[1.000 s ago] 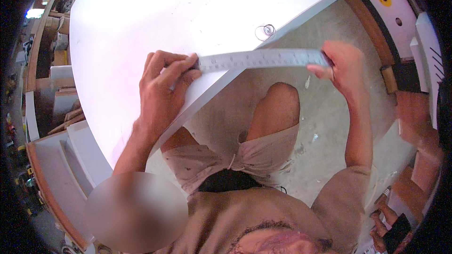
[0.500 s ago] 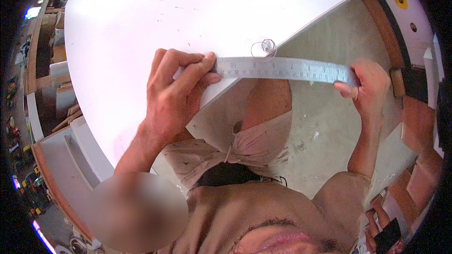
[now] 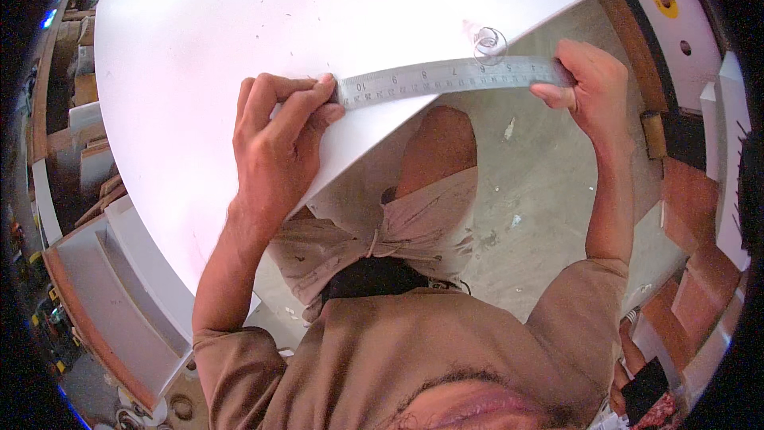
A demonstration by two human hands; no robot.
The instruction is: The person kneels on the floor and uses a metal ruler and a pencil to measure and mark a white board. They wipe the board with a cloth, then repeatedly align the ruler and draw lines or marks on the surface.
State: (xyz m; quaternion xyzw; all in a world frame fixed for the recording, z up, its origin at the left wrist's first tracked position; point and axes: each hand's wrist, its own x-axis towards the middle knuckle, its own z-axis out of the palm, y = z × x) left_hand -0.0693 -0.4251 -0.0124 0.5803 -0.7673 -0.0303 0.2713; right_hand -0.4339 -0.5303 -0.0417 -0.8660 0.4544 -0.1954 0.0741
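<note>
A steel ruler (image 3: 434, 82) stretches between my two hands, over the edge of a large white board (image 3: 199, 40). My left hand (image 3: 278, 139) pinches the ruler's left end between thumb and fingers, above the board. Out past the board's edge, my right hand (image 3: 593, 87) is closed round the other end, thumb along the near side. The ruler looks slightly bowed. Just beyond the ruler, at the board's edge, lies a curled thin shaving (image 3: 490, 45). Small dark specks dot the board's surface.
Stacked boards and offcuts (image 3: 87, 135) stand at the far left, with a grey-white panel piece (image 3: 119, 287) below them. Brown boards (image 3: 692, 207) are at the right, near a white panel with a yellow disc (image 3: 665, 1). Part of another person (image 3: 633, 358) shows at lower right.
Both hands have shifted a little left and away from me with the ruler. Its right end has risen in the picture, so the ruler now slants up to the right.
</note>
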